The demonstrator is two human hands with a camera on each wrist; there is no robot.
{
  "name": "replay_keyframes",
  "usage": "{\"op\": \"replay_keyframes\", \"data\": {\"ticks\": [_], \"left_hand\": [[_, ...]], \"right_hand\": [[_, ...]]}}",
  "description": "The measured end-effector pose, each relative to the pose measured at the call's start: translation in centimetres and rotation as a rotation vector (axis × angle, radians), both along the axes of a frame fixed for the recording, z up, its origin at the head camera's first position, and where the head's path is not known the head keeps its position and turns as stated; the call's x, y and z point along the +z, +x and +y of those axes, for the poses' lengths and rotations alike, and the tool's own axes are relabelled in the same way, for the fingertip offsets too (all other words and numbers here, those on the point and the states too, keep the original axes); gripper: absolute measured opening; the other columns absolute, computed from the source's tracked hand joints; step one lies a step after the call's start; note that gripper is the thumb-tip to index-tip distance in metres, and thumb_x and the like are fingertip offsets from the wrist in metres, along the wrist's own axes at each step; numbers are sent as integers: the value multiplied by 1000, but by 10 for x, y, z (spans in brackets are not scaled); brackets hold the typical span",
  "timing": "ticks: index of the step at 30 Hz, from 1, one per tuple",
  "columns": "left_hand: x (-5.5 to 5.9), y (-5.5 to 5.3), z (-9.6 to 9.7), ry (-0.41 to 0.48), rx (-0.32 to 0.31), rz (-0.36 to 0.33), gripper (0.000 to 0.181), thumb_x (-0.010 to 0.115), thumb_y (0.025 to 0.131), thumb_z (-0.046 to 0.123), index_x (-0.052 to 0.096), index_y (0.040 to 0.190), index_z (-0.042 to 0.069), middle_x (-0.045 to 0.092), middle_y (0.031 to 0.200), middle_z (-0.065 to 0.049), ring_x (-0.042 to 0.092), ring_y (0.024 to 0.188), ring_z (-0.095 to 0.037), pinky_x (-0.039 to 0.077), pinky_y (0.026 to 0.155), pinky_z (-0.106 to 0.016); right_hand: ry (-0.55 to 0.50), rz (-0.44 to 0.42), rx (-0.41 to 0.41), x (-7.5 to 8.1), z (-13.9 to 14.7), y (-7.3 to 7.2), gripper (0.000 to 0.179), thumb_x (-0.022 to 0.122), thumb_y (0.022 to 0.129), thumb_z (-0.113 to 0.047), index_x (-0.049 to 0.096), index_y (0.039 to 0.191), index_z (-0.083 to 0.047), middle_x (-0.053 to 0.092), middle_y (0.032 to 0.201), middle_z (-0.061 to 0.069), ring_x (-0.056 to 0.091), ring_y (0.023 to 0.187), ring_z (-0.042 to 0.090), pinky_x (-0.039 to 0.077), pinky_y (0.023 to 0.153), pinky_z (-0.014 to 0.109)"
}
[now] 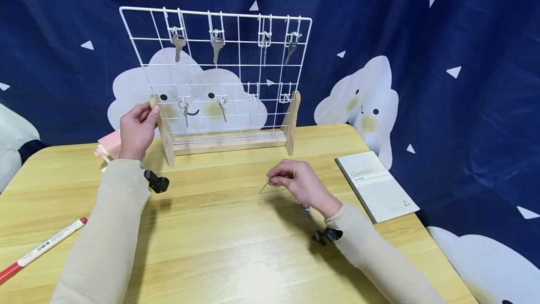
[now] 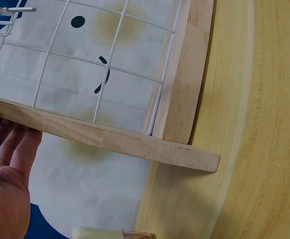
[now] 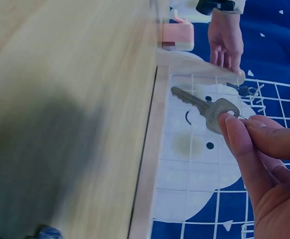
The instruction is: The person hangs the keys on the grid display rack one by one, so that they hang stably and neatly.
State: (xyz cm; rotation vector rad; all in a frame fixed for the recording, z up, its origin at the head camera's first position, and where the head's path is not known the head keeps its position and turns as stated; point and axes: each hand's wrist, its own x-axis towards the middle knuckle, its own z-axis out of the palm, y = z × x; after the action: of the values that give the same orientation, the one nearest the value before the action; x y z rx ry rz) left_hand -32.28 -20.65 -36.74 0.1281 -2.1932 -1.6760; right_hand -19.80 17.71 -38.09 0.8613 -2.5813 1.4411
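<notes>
A white wire grid stands in a wooden frame at the back of the table. My left hand grips the top of its left wooden post, thumb in front. In the right wrist view, a silver key points away from my right hand, which pinches it by its ring end between thumb and fingers. In the head view my right hand is over the table, in front of the grid. Several keys hang from the upper hooks, one being a silver key; two more hang at lower left.
Two lower right hooks, including a wire hook, hold no keys. Another key lies below my right wrist. At the right lies a notebook, at the left a red-and-white marker. A pink object sits behind my left wrist.
</notes>
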Motion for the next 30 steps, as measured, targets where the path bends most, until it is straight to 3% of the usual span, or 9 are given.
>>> {"op": "replay_keyframes", "data": {"ticks": [6,20,30], "left_hand": [[-2,-1,0,3,4,10,48,57,100,33,57,137,3,61,129,-16,61,105,-8,52,91,-24],[-4,-1,-1,-2,5,6,49,57,100,34,56,138,4,60,131,-17,61,108,-10,52,92,-26],[-2,-1,0,-3,10,11,49,57,99,34,56,138,4,60,130,-17,61,105,-9,52,92,-26]], "right_hand": [[-1,86,10,10,-5,-7,16,70,84,12,75,94,-1,69,87,2,68,77,13,58,68,25],[31,181,27,31,-12,-31,16,69,84,15,72,94,2,68,88,5,66,78,15,57,69,23],[-1,156,-29,58,-16,-51,11,70,85,11,73,88,1,67,86,4,67,76,13,58,67,26]]}}
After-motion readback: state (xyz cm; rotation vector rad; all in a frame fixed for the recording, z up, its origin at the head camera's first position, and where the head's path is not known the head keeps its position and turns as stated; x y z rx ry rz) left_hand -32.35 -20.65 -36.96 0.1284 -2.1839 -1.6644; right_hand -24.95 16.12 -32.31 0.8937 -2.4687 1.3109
